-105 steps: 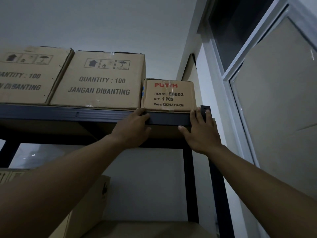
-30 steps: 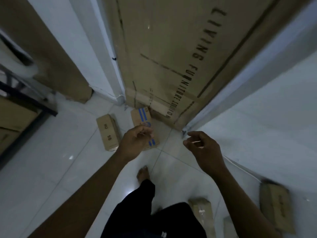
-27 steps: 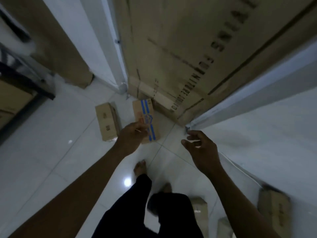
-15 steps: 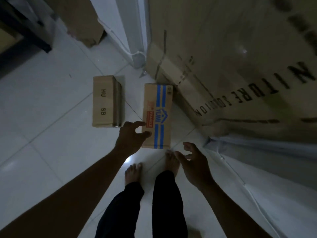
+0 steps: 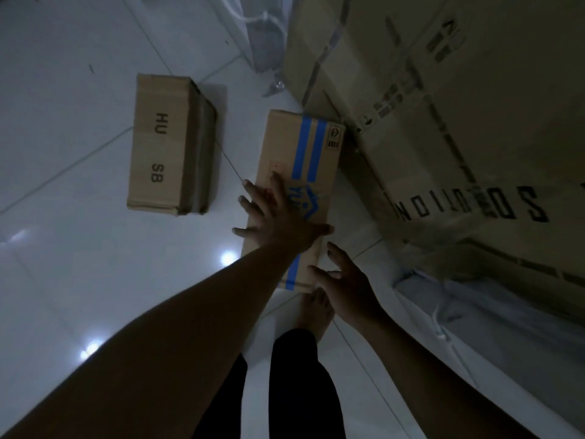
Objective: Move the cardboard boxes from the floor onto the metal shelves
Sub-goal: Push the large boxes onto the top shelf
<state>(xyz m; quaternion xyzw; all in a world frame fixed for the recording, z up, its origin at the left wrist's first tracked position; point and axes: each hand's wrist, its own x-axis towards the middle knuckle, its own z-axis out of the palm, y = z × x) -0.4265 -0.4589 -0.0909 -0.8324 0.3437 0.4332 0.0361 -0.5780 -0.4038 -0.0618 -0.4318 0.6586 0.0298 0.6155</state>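
The striped box [image 5: 294, 198] lies flat on the floor [image 5: 79, 248], beside the big carton [image 5: 443, 122]. Your left hand [image 5: 281, 220] rests on its top, fingers [image 5: 253, 193] spread, gripping nothing. Your right hand [image 5: 348, 289] hovers open at its near end. The plain box [image 5: 167, 144] lies apart, leftward.

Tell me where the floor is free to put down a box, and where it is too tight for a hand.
Free: white tiles left of the HU SB box. Narrower strip between it and the blue-striped box. Tight: right of the striped box, against the big carton.
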